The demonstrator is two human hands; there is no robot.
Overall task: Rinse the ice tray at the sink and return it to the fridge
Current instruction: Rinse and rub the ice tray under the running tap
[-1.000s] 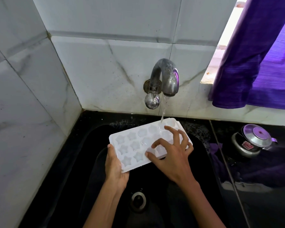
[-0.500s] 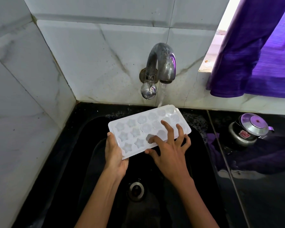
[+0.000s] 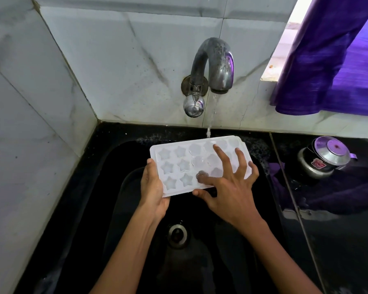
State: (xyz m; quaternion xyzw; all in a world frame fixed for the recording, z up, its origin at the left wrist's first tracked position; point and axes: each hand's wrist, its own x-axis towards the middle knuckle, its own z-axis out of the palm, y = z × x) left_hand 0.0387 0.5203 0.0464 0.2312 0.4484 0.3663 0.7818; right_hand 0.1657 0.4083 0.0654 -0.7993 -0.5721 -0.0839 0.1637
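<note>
Ice tray (image 3: 179, 164) sits over the black sink (image 3: 115, 187), far edge under the tap (image 3: 212, 64) stream. Your left hand (image 3: 153, 187) has its grip clamped on the near-left corner; right hand (image 3: 227, 185) lies splayed on the cups. Judged light, thin, flexible, slippery wet: hold by the rims.

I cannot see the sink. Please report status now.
Left hand grips ice tray edge. Right hand spread over tray cups. Tap water hits far edge. Nothing blocking.

Translucent white plastic ice tray (image 3: 179, 164), dull spotted metal tap (image 3: 212, 64), glossy black sink (image 3: 119, 158), veined marble-look tiles (image 3: 119, 60).
</note>
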